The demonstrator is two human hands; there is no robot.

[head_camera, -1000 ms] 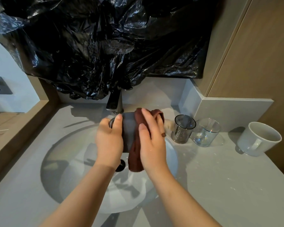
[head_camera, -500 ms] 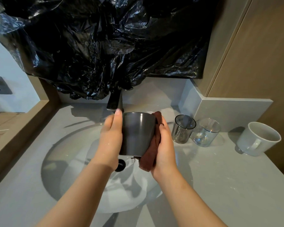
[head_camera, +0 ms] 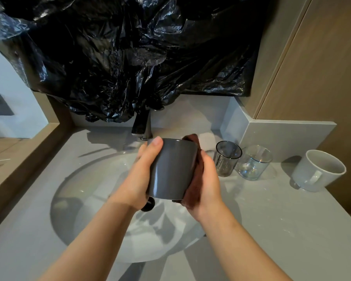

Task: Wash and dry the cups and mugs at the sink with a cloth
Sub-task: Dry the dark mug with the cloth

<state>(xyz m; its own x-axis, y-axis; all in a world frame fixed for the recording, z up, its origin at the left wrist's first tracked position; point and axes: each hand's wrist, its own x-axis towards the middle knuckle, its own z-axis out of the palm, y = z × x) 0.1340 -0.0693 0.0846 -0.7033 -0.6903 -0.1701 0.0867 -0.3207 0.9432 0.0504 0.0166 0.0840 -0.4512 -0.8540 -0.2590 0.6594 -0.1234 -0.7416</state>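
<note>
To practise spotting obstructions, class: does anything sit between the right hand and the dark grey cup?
Yes: the brown cloth lies between the right hand and the dark grey cup, along its right side.

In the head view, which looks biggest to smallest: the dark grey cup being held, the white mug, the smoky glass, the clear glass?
1. Glossy dark grey cup, held nearer the camera, so unsure.
2. White ceramic mug.
3. Clear glass tumbler and smoky grey glass tumbler: too alike to rank.

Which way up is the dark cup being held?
Upright: the dark cup has its rim on top, base below, between left hand and right hand holding cloth.
</note>
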